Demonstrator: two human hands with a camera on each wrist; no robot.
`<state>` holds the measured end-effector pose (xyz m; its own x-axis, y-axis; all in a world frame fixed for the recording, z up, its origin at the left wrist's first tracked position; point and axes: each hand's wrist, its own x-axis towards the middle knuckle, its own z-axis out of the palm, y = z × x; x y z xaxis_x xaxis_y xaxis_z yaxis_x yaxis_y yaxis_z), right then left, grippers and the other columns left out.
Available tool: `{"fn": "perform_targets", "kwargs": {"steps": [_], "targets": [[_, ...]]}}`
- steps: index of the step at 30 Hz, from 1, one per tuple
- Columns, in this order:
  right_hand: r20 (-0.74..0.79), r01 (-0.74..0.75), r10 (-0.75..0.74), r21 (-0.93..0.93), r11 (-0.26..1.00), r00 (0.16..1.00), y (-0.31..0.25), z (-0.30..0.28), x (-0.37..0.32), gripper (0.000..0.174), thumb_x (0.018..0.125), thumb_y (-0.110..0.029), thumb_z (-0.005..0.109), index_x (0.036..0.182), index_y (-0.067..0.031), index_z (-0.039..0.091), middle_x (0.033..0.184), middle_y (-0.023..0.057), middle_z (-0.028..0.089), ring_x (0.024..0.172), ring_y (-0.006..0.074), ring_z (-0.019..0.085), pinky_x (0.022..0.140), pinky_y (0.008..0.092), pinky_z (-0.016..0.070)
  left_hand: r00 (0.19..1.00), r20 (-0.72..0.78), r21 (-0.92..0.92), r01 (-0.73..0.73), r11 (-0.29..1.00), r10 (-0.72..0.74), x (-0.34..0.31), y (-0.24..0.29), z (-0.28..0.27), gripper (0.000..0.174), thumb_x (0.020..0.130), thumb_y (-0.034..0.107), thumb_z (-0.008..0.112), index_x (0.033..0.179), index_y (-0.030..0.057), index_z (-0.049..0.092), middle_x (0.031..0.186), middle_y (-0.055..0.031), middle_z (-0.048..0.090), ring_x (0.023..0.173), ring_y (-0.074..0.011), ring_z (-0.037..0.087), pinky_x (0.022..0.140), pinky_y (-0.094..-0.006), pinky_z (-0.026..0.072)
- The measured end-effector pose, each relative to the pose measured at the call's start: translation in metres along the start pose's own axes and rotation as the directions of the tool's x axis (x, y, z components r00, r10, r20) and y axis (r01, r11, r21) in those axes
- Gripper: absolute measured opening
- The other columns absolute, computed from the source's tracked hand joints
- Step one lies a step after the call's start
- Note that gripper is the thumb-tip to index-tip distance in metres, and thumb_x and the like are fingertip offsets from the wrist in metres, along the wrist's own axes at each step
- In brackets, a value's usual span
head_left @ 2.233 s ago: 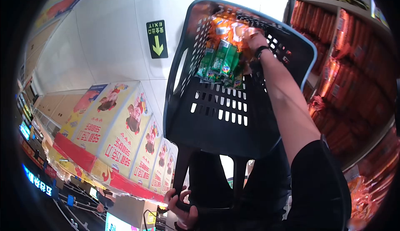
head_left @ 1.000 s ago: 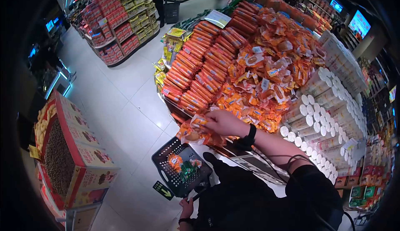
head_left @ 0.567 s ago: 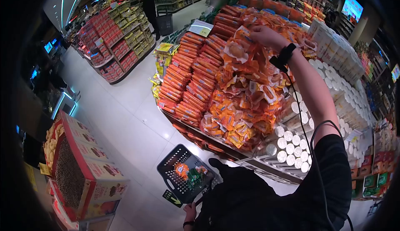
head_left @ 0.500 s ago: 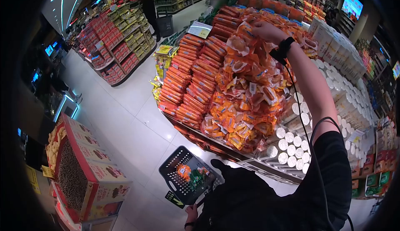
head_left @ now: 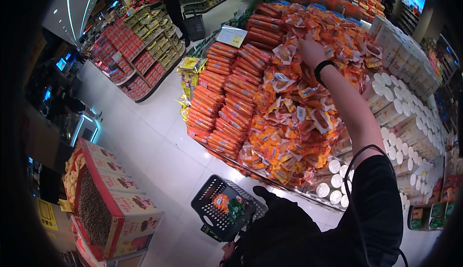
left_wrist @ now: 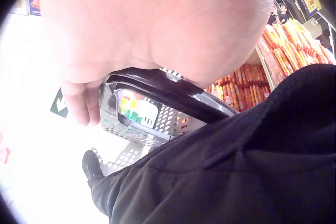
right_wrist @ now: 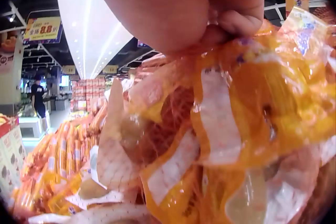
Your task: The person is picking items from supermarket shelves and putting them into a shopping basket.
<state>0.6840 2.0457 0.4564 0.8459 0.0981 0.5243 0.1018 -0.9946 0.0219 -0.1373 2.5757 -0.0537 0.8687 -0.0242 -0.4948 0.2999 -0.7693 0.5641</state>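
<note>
My right hand [head_left: 312,52] reaches into the upper part of a pile of orange snack packets [head_left: 289,141]. In the right wrist view its curled fingers pinch the top of an orange-yellow packet [right_wrist: 262,92], with red netting showing beside it. Low in the head view, my left hand [head_left: 228,250] is partly hidden by the dark clothing. The left wrist view shows it gripping the black handle [left_wrist: 152,85] of a dark perforated shopping basket [head_left: 208,206]. Inside the basket lie an orange packet [head_left: 221,203] and several green packets [head_left: 236,208].
Long red sausage packs [head_left: 212,98] are stacked left of the pile, and white cylindrical packs [head_left: 386,122] stand to its right. A price sign [head_left: 232,36] sits above the sausages. At lower left is a boxed bin [head_left: 130,190]; farther back, a person [head_left: 171,6] stands by shelves.
My right hand has gone from inside the basket to the display's front edge, holding orange packets there, then up to the pile's upper part. The head view has swung from basket to display.
</note>
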Motion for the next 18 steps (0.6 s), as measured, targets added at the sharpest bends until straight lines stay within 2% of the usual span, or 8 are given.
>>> {"fn": "perform_targets", "kwargs": {"steps": [1,4,7,8,10,11,15,18], "targets": [[0.048,0.021,-0.020,-0.023,1.000,0.999,-0.004,-0.003,-0.002,0.029,0.098,-0.012,0.067,0.127,-0.0090,0.068,0.133,0.0194,0.060,0.104,0.0412,0.075,0.086,0.0527,0.0625,0.999,0.033,0.018,0.024,1.000,-0.025,0.003,0.003,-0.004,0.053,0.105,0.034,0.065,0.151,0.0091,0.053,0.135,-0.0331,0.059,0.130,-0.0556,0.044,0.109,-0.0654,0.0394],[0.023,-0.024,0.024,-0.009,1.000,0.999,-0.017,-0.009,-0.005,0.029,0.098,-0.015,0.069,0.127,-0.0087,0.068,0.134,0.0195,0.059,0.101,0.0428,0.075,0.084,0.0522,0.0628,0.994,-0.017,-0.089,0.103,0.991,-0.105,0.008,0.006,-0.004,0.053,0.102,0.032,0.067,0.149,0.0088,0.055,0.134,-0.0321,0.060,0.128,-0.0561,0.047,0.106,-0.0677,0.0402],[0.018,-0.171,0.170,0.065,0.983,0.985,-0.048,-0.040,-0.008,0.033,0.098,-0.015,0.070,0.130,-0.0092,0.068,0.141,0.0181,0.058,0.112,0.0415,0.073,0.090,0.0518,0.0636,0.982,-0.059,-0.176,0.165,0.970,-0.177,0.010,0.006,0.000,0.050,0.100,0.032,0.067,0.144,0.0091,0.059,0.133,-0.0311,0.061,0.125,-0.0557,0.050,0.104,-0.0682,0.0409],[-0.051,-0.063,0.067,0.074,0.995,0.996,-0.051,-0.039,-0.011,0.034,0.098,-0.017,0.070,0.131,-0.0089,0.068,0.142,0.0176,0.058,0.115,0.0403,0.071,0.091,0.0510,0.0636,0.978,-0.063,-0.189,0.182,0.965,-0.197,0.013,0.007,0.001,0.049,0.099,0.032,0.067,0.142,0.0093,0.060,0.133,-0.0307,0.062,0.124,-0.0554,0.051,0.103,-0.0681,0.0411],[-0.187,0.158,-0.143,0.071,0.985,0.972,-0.054,-0.028,-0.015,0.036,0.099,-0.021,0.071,0.132,-0.0084,0.068,0.144,0.0168,0.058,0.122,0.0380,0.068,0.092,0.0493,0.0635,0.998,-0.056,0.024,0.029,0.999,-0.027,0.028,-0.017,0.020,0.045,0.101,0.032,0.066,0.140,0.0092,0.062,0.131,-0.0306,0.063,0.124,-0.0536,0.052,0.103,-0.0672,0.0418],[-0.125,0.263,-0.266,-0.041,0.964,0.956,-0.052,-0.014,-0.014,0.032,0.100,-0.024,0.070,0.127,-0.0072,0.072,0.140,0.0145,0.063,0.123,0.0337,0.065,0.091,0.0484,0.0602,0.998,-0.037,0.128,-0.048,0.991,0.053,0.029,-0.018,0.020,0.043,0.102,0.032,0.065,0.139,0.0092,0.063,0.129,-0.0305,0.064,0.123,-0.0526,0.053,0.102,-0.0668,0.0421],[-0.084,0.258,-0.271,-0.141,0.956,0.959,-0.054,0.025,-0.020,0.026,0.099,-0.030,0.070,0.112,-0.0090,0.079,0.125,0.0087,0.072,0.118,0.0317,0.063,0.094,0.0495,0.0497,0.989,-0.120,0.117,-0.067,0.991,0.081,0.024,-0.022,0.025,0.041,0.106,0.034,0.059,0.137,0.0073,0.065,0.129,-0.0317,0.065,0.126,-0.0509,0.052,0.105,-0.0635,0.0423],[-0.022,0.208,-0.211,-0.115,0.971,0.977,-0.055,0.026,-0.016,0.028,0.098,-0.032,0.071,0.113,-0.0102,0.079,0.123,0.0077,0.071,0.123,0.0322,0.061,0.096,0.0504,0.0498,0.927,-0.003,-0.317,0.354,0.880,-0.375,0.026,-0.013,0.024,0.041,0.108,0.034,0.055,0.134,0.0053,0.069,0.135,-0.0325,0.063,0.130,-0.0528,0.046,0.111,-0.0599,0.0401]]}}
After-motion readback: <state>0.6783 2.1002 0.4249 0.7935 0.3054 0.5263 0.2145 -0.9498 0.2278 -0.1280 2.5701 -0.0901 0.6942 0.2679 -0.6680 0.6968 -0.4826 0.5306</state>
